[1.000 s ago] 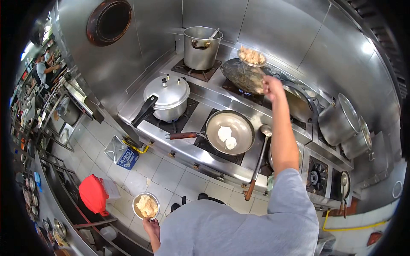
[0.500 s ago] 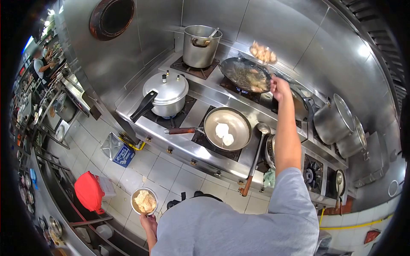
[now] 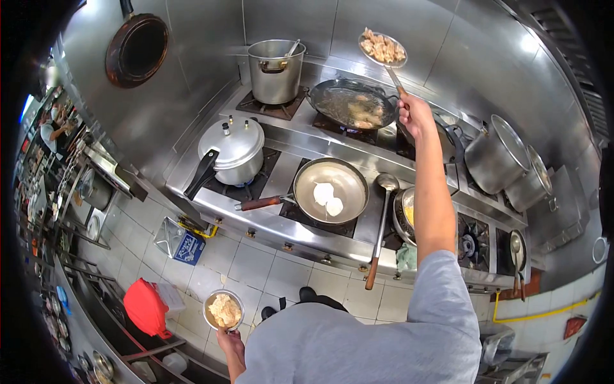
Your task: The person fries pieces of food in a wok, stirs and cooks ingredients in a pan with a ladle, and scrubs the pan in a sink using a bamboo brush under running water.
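Note:
My right hand point(image 3: 416, 116) is closed around the wooden handle of a skimmer point(image 3: 395, 80). Browned fried pieces point(image 3: 382, 48) are heaped in its round head, which hangs above the far side of a black wok point(image 3: 311, 96). Bubbling oil and more pieces point(image 3: 366, 115) show in that wok. Low on the left, my left hand point(image 3: 231, 345) grips a metal bowl point(image 3: 206, 313) by its near side. Pale, coated-looking food point(image 3: 225, 310) fills the bowl; the fingertips beneath it are mostly hidden.
A frying pan point(image 3: 355, 182) with two white lumps sits on the front burner. Left of it stands a pressure cooker point(image 3: 233, 144), with a tall pot point(image 3: 275, 80) behind. A ladle point(image 3: 382, 230) lies across the stove edge. Large pots point(image 3: 495, 157) stand right. A blue tin point(image 3: 187, 246) is on the floor.
The skimmer with its fried pieces has risen and moved farther beyond the wok, and its handle now shows clearly. The bowl stays in my left hand. The view has shifted slightly.

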A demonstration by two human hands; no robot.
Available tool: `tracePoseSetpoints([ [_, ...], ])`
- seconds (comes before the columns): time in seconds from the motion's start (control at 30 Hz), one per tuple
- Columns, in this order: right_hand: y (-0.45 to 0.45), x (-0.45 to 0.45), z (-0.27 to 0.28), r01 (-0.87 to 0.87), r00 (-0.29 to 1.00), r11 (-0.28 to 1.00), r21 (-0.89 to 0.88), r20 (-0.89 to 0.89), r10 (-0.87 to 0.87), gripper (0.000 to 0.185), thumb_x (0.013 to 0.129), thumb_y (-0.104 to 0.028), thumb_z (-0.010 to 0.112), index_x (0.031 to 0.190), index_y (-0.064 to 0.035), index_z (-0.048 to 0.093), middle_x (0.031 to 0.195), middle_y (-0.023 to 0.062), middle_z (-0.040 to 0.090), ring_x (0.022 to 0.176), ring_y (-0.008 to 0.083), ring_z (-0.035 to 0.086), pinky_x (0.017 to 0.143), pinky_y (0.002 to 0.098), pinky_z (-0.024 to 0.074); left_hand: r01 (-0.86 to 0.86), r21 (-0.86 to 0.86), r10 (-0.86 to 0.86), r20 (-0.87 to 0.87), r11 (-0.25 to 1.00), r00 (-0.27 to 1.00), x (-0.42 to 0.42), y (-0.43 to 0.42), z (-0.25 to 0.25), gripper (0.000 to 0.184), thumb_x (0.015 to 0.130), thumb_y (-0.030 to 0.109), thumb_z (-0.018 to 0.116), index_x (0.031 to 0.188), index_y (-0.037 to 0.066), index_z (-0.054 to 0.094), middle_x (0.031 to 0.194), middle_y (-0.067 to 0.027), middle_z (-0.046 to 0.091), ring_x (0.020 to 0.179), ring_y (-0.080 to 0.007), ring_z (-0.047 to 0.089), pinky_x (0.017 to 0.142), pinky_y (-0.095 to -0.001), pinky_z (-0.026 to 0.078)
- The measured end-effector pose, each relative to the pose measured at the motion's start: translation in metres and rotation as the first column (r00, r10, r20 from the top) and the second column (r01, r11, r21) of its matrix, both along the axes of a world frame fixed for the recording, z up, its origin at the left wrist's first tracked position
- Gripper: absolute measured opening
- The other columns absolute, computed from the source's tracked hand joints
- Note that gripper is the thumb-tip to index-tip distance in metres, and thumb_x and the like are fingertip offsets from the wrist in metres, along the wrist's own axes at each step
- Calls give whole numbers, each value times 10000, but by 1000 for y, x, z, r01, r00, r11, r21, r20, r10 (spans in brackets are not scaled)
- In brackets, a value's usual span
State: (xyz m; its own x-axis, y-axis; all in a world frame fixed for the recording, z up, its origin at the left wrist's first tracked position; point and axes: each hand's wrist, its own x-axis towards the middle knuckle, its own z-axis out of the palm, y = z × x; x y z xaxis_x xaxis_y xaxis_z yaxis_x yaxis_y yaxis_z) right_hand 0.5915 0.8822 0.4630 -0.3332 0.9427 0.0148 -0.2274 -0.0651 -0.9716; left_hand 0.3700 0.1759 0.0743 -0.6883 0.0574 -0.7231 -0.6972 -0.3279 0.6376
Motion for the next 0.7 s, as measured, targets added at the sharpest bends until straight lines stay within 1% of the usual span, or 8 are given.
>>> tracePoseSetpoints([
  [0.13, -4, 6, -12, -17, 1000, 1000, 10, 24, 17, 63, 927, -118, 518, 890, -81, 484, 692, 2, 494, 466, 70, 394, 396, 234, 307, 59, -1, -59, 11, 998, 998, 14, -2, -10, 229, 782, 102, 535, 1005, 116, 484, 849, -28, 573, 619, -132, 518, 540, -251, 437],
  [0.27, 7, 14, -77, -69, 997, 988, -135, 35, 74, 72, 924, -120, 521, 866, -81, 501, 679, 3, 492, 473, 68, 385, 398, 234, 300, 136, -15, -136, 29, 991, 990, 33, -12, -13, 234, 804, 130, 515, 1034, 136, 475, 875, -31, 565, 655, -149, 532, 546, -274, 461],
  [0.37, 8, 22, -114, -28, 988, 983, -184, 146, 55, 111, 922, -112, 523, 817, -76, 511, 668, 6, 496, 470, 67, 381, 391, 235, 296, 158, -17, -157, 54, 987, 986, 39, -20, -21, 241, 808, 134, 513, 1044, 144, 468, 877, -27, 561, 664, -157, 536, 541, -280, 455],
  [0.47, -22, 39, -124, -18, 995, 980, -198, 95, 38, 106, 927, -112, 518, 829, -73, 512, 660, -10, 484, 458, 65, 377, 385, 232, 290, 170, -19, -169, 57, 985, 984, 40, -26, -29, 240, 804, 129, 516, 1040, 140, 473, 871, -28, 565, 643, -155, 533, 534, -277, 457],
  [0.53, -46, 61, -127, -81, 996, 984, -156, 24, 85, 84, 933, -109, 504, 859, -72, 510, 657, -17, 477, 454, 58, 371, 384, 228, 291, 186, -7, -185, 56, 983, 981, 36, -23, -34, 238, 801, 124, 518, 1035, 134, 478, 864, -28, 569, 626, -153, 530, 528, -274, 459],
  [0.57, -70, 72, -117, -42, 999, 985, -165, 2, 43, 63, 938, -109, 497, 948, -57, 530, 670, -20, 481, 459, 51, 369, 386, 222, 289, 240, 33, -241, 34, 970, 970, 32, -22, -35, 235, 798, 118, 521, 1030, 124, 483, 851, -28, 573, 609, -149, 527, 519, -271, 458],
  [0.6, -87, 90, -115, -77, 997, 985, -157, -14, 76, 173, 938, -114, 502, 1089, -34, 534, 687, -21, 488, 471, 46, 371, 393, 207, 286, 295, 71, -297, 10, 953, 955, 28, -20, -36, 232, 795, 113, 524, 1025, 114, 488, 838, -27, 576, 592, -146, 523, 510, -268, 458],
  [0.7, -159, 145, -113, 8, 997, 985, -175, -78, -22, 332, 944, -118, 507, 1256, -13, 468, 711, -8, 512, 453, 50, 372, 385, 198, 288, 357, 100, -361, 33, 929, 932, 13, -13, -46, 232, 792, 109, 533, 1022, 107, 499, 830, -25, 582, 584, -138, 521, 502, -263, 455],
])
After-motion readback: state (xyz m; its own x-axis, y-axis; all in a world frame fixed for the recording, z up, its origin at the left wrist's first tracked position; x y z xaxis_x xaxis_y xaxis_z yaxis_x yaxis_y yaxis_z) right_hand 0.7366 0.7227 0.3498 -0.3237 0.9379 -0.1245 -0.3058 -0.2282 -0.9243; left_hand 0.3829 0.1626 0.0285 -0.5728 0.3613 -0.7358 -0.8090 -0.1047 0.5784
